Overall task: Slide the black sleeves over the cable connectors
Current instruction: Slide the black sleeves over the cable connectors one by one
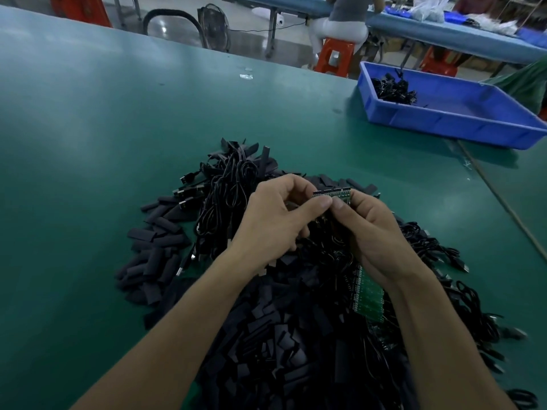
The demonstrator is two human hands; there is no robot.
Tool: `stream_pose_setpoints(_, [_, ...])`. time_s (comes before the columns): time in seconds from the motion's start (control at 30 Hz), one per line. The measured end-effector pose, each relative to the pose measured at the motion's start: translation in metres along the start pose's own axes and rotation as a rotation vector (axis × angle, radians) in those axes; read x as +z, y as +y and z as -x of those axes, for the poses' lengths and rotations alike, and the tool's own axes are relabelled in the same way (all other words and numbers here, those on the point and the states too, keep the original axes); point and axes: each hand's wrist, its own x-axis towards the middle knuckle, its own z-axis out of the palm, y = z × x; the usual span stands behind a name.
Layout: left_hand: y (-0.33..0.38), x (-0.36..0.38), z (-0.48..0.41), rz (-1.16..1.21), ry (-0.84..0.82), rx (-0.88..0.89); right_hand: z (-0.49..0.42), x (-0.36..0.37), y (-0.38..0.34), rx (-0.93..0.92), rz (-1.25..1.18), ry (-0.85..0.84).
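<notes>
A big heap of flat black sleeves (159, 255) and coiled black USB cables (225, 184) covers the green table in front of me. Above the heap, my left hand (275, 214) and my right hand (376, 232) meet, both pinching a small green connector board strip (333, 194) with a row of metal contacts along its top edge. My thumbs touch at its lower edge. Dark cable hangs below my fingers; I cannot tell if a sleeve is on it. Another green board panel (367, 297) lies under my right wrist.
A blue plastic bin (461, 125) with a small bunch of black cables stands at the far right. Beside it a thin cord (503, 202) runs across the green table (88, 128). Beyond the table are orange stools, a floor fan and a seated person at another bench.
</notes>
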Motion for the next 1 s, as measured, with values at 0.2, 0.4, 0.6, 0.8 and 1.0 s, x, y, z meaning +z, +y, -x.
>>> stream_pose_setpoints(0.2, [0.002, -0.003, 0.0, 0.091, -0.064, -0.047, 0.004, 0.005, -0.009, 0.004, -0.014, -0.023])
stream_pose_setpoints(0.4, [0.005, 0.0, 0.001, 0.189, -0.15, -0.073, 0.008, -0.001, -0.01, 0.038, -0.133, -0.108])
stream_pose_setpoints(0.6, [0.014, -0.004, 0.003, 0.233, -0.101, 0.129, -0.004, -0.018, -0.005, 0.075, -0.116, 0.235])
stream_pose_setpoints(0.8, [0.025, -0.034, 0.002, 0.362, 0.058, 0.258, -0.01, -0.032, -0.005, 0.014, 0.736, 0.565])
stream_pose_setpoints(1.0, [0.026, -0.046, 0.004, 0.065, 0.113, 0.106, -0.005, 0.002, -0.014, -0.01, 1.469, 0.19])
